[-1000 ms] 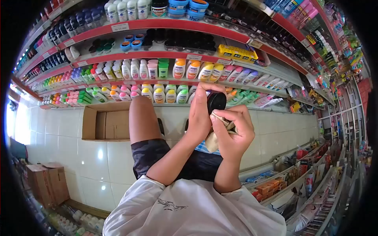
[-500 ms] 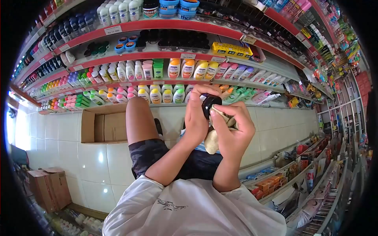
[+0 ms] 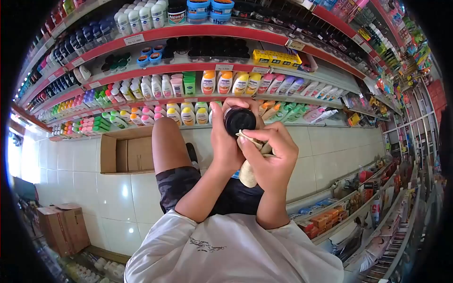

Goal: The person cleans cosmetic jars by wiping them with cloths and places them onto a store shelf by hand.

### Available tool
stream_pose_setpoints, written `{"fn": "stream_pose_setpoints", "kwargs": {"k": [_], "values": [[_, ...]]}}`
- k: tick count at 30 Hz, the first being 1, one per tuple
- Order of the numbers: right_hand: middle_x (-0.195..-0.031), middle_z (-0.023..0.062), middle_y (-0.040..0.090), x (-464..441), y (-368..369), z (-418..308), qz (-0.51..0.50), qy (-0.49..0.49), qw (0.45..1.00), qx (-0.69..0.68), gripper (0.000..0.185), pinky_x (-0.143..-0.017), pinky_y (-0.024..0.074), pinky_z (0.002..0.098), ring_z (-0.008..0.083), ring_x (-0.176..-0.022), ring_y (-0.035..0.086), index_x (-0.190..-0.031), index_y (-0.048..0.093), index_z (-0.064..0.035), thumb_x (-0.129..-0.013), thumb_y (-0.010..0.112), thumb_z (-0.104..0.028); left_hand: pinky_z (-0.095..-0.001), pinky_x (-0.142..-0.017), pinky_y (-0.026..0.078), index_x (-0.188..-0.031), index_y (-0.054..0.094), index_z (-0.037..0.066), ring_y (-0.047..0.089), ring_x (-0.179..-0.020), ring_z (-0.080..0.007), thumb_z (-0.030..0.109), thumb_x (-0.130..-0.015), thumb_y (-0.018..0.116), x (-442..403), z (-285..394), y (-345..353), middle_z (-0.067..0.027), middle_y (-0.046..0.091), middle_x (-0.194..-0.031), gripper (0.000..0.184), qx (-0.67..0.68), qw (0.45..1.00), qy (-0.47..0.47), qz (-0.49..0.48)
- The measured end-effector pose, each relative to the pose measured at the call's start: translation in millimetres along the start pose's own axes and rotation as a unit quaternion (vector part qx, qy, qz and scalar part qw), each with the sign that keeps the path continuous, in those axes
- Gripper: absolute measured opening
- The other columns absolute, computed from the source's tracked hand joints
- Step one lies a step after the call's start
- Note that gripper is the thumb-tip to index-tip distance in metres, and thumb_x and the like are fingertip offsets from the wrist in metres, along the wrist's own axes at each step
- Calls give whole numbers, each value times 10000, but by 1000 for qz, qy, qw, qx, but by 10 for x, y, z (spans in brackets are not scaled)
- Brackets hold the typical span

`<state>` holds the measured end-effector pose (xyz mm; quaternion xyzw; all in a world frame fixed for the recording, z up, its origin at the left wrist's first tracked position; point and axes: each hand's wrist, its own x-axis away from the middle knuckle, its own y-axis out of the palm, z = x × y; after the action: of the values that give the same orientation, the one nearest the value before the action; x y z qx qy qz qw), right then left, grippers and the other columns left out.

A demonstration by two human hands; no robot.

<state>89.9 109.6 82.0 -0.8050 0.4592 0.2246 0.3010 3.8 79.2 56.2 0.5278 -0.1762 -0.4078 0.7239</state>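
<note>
While the left hand clasps a dark jar in front of shop shelves and the right hand pinches a pale cloth against it, the jar could slip to the tiled floor should the cloth's push loosen that clasp.

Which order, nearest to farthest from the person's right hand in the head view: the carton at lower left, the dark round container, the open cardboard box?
From the right hand:
1. Dark round container, just up and to its left, held in the left hand.
2. Open cardboard box, on the floor left of the bare knee.
3. Carton, far off at lower left.
</note>
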Motion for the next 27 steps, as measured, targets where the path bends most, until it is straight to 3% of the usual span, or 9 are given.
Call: {"fn": "stream_pose_setpoints", "kwargs": {"k": [9, 14, 17, 21, 23, 27], "values": [[-741, 29, 539, -16, -39, -60, 29, 26, 999, 0, 138, -582, 385, 216, 82, -649, 500, -830, 671, 1, -705, 716, 38, -302, -721, 434, -932, 463, 55, 501, -769, -187, 497, -990, 189, -39, -66, -84, -106, 511, -887, 524, 17, 999, -5, -30], [-734, 44, 533, -45, -70, -21, 64, 48, 997, 5, 164, -581, 410, 227, 106, -647, 522, -838, 665, -12, -689, 717, 30, -296, -788, 425, -927, 480, 36, 511, -829, -178, 455, -1001, 177, -27, -54, -50, -113, 529, -900, 522, -77, 995, 22, -53], [-735, 43, 530, -34, -53, -11, 76, 66, 995, -18, 153, -579, 408, 229, 102, -647, 518, -837, 666, -13, -697, 716, 27, -299, -809, 423, -933, 481, 34, 513, -839, -177, 445, -1004, 169, -30, -51, -61, -111, 531, -906, 521, -66, 996, 14, -63], [-757, 29, 526, -20, -35, -47, 32, 30, 999, 11, 140, -582, 395, 206, 71, -660, 504, -846, 649, 16, -720, 700, 49, -297, -812, 423, -941, 483, 38, 513, -839, -172, 427, -1009, 150, -14, -46, -43, -106, 538, -919, 516, -97, 993, 42, -47], [-756, 27, 528, -13, -18, -69, 11, 33, 999, 15, 141, -586, 389, 206, 68, -661, 501, -844, 650, 14, -717, 704, 42, -301, -747, 408, -924, 450, 60, 471, -769, -173, 468, -999, 167, -15, -48, -20, -120, 519, -875, 502, -181, 980, 75, 30], [-778, 29, 547, -11, -25, -49, -75, 19, 997, -22, 144, -608, 382, 210, 80, -677, 496, -837, 655, 10, -704, 701, 36, -292, -759, 409, -934, 448, 62, 476, -802, -164, 445, -1006, 156, -48, -49, -66, -119, 522, -893, 487, -218, 970, 100, 29]]}}
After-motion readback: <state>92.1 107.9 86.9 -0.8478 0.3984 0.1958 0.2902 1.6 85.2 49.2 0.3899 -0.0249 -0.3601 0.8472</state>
